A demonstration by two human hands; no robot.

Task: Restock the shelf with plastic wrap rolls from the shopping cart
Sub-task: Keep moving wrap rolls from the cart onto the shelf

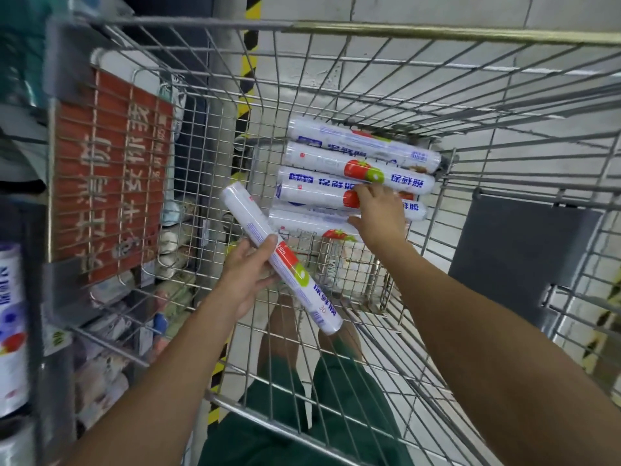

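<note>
White film wrapped the long cylindrical plastic wrap roll [289, 267], printed with blue lettering and a red and green label. The left hand [247, 275] gripped it near its middle, thumb across the top and fingers curled beneath. It was held slantwise inside the silver wire shopping cart [403, 30], far end toward the left, near end toward the right, apart from the others.

Just beyond it, to the far right, a pile of matching white rolls [336, 156] lay side by side in the cart, each running left to right. The right hand [379, 213] was down on the middle of this pile. Its fingers were curled over the far edge of a middle roll [312, 196] bearing a red tomato print, and its thumb was tucked in at the near side. Whether it clasped one roll or two could not be told.

On the cart's left wall hung a red rectangular sign [111, 163] with pale Chinese characters. Left of that wall stood the dark shelf [37, 264], blurred, with packaged goods [107, 381] low down. Another white shelved roll [10, 331] with blue print and a tomato mark showed at the left edge.

A dark grey flat panel [521, 247] sat against the cart's right side. Through the wire near the person showed green shorts [285, 415]. Beyond the cart lay a pale grey tiled floor [437, 79] and a yellow and black striped post [248, 62].
</note>
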